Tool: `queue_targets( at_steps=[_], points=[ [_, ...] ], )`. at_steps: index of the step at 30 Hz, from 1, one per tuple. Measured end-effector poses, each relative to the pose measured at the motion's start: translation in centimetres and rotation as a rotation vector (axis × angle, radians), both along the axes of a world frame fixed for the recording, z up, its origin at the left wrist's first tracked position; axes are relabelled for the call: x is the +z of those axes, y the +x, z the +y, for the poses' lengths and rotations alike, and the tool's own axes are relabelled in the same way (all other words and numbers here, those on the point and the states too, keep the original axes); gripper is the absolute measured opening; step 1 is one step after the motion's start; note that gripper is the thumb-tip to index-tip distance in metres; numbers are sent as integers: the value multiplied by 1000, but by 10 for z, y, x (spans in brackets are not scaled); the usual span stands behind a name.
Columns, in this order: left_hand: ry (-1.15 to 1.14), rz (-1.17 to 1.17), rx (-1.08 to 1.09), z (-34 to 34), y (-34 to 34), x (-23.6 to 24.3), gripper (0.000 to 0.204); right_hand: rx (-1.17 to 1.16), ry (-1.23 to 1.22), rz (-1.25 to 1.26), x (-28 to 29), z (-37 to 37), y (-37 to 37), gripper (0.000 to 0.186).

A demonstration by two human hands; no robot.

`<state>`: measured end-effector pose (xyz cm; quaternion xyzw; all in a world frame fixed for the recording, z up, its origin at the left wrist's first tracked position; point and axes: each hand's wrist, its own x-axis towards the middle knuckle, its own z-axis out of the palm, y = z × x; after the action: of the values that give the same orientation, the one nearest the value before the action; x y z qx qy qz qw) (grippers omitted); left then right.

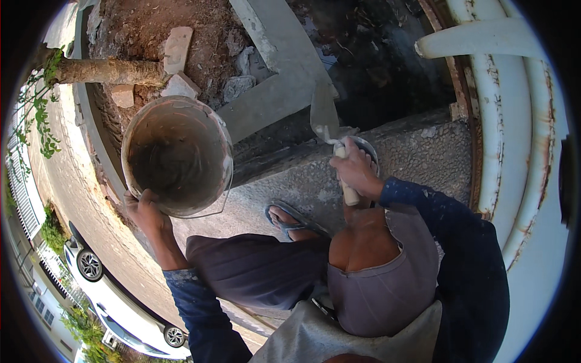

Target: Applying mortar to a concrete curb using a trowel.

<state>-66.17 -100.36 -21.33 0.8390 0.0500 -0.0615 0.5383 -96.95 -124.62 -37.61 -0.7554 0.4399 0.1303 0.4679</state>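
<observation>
On pebbled ledge | left hand [145, 213] clamped on rim of bucket [177, 156], tilted, seemingly emptied of mortar | right hand [357, 171] closed round trowel [330, 130], blade raised over grey strip [284, 91], smoothing apparently unfinished

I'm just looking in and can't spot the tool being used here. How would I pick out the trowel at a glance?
Start at the rough grey concrete ledge running across the middle. At its far edge the right hand grips a pale handle; the trowel rises from it. Its flat, pointed metal blade, smeared grey, sets it apart from the big round bucket that the left hand holds by the rim.
</observation>
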Motion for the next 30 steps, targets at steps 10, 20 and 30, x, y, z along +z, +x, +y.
queue_targets(
  at_steps=[10,20,30],
  points=[
    [-103,80,25,6,-4,7,26,-628,585,-230,0,51,51,33],
    [-102,25,38,14,-3,3,28,-289,438,-239,-12,58,56,32],
    [-74,42,12,13,0,1,26,-389,807,-238,-3,53,59,32]
  ],
)
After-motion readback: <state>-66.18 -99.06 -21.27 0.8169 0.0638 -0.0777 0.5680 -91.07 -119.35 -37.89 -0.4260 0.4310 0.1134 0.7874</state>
